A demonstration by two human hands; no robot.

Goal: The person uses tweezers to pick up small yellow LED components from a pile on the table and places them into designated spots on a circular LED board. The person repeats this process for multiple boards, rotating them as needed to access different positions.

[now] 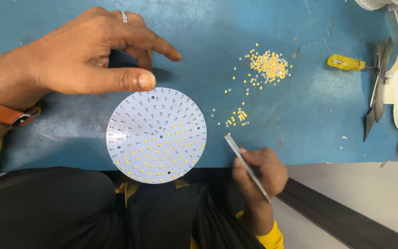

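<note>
My left hand (84, 55) hovers half-open, holding nothing, thumb at the top edge of the round white board (156, 135) as if to steady it on the blue table (300, 106). My right hand (259, 173) pinches tweezers (246, 166), angled toward the loose yellow chips (238, 117).

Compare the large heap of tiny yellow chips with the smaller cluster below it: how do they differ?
The large heap lies higher on the blue table, farther from the right hand and its tweezers; the smaller cluster sits just beyond the tweezer tip. The large heap is dense and piled; the smaller cluster is sparse and flat. Both hold the same tiny yellow chips, with strays around them.
</note>
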